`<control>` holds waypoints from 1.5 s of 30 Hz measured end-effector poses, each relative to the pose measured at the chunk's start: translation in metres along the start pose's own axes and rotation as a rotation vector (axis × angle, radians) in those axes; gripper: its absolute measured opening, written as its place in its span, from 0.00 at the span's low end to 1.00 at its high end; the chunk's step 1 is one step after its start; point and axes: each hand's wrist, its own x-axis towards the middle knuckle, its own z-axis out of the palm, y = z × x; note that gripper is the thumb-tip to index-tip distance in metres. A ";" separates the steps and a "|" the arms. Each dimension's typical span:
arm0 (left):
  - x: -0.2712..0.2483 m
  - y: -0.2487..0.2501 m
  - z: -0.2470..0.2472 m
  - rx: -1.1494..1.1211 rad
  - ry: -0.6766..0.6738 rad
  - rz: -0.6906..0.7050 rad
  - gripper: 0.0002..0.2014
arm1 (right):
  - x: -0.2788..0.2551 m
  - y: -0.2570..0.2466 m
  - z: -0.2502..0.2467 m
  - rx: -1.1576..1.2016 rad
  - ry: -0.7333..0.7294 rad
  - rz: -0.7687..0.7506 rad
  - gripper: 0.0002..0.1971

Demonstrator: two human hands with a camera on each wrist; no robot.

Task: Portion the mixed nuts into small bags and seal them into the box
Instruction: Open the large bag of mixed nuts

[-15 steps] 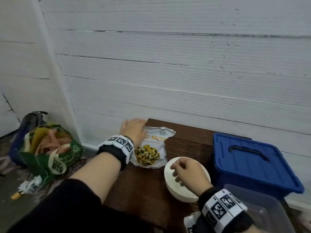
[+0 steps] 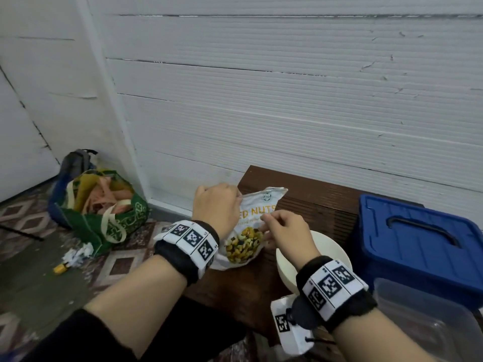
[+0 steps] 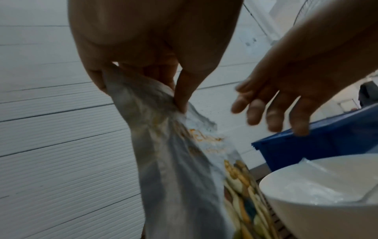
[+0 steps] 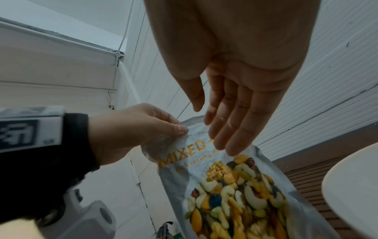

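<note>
A white mixed nuts bag [image 2: 257, 215] stands lifted at the left end of the brown table [image 2: 313, 202]. My left hand [image 2: 218, 205] pinches its top left corner between thumb and fingers [image 3: 181, 100]. My right hand [image 2: 283, 229] hovers at the bag's front, holding nothing. In the right wrist view the fingers [image 4: 231, 129] are straight in front of the printed bag [image 4: 235, 190]. A white bowl [image 2: 337, 253] sits on the table just right of the bag, under my right wrist. The blue-lidded box [image 2: 418, 246] stands farther right.
A clear plastic container [image 2: 428, 325] sits at the near right corner. On the floor to the left lie a green tote bag [image 2: 104, 212], a dark backpack [image 2: 75, 163] and crumpled paper [image 2: 77, 256]. A white ribbed wall runs close behind the table.
My left hand has raised the nuts bag from lying flat to upright. My right hand has left the bowl's rim and moved up to the bag's front.
</note>
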 end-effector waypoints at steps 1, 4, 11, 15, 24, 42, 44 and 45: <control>-0.007 0.002 -0.003 -0.010 -0.017 -0.028 0.11 | -0.001 -0.001 0.002 0.040 -0.002 0.024 0.11; -0.033 0.009 -0.014 -0.086 -0.080 -0.090 0.11 | -0.008 -0.005 0.007 0.163 0.005 0.092 0.13; -0.048 0.014 -0.023 -0.351 -0.274 -0.163 0.15 | -0.021 -0.012 0.009 0.481 0.005 0.290 0.11; -0.031 0.006 -0.020 -0.494 -0.354 -0.230 0.17 | -0.018 -0.016 0.002 0.548 -0.051 0.352 0.07; -0.014 0.008 -0.013 -0.571 -0.401 -0.152 0.10 | -0.013 -0.011 -0.005 0.531 -0.113 0.353 0.07; 0.007 -0.031 -0.020 -0.419 -0.302 -0.151 0.08 | 0.004 -0.029 -0.040 -0.267 -0.146 0.150 0.11; 0.013 -0.027 -0.012 -0.465 -0.305 -0.162 0.11 | 0.017 -0.027 -0.031 -0.296 -0.101 0.036 0.19; 0.016 -0.025 -0.008 -0.524 -0.293 -0.193 0.13 | 0.023 -0.027 -0.026 -0.270 -0.082 -0.010 0.22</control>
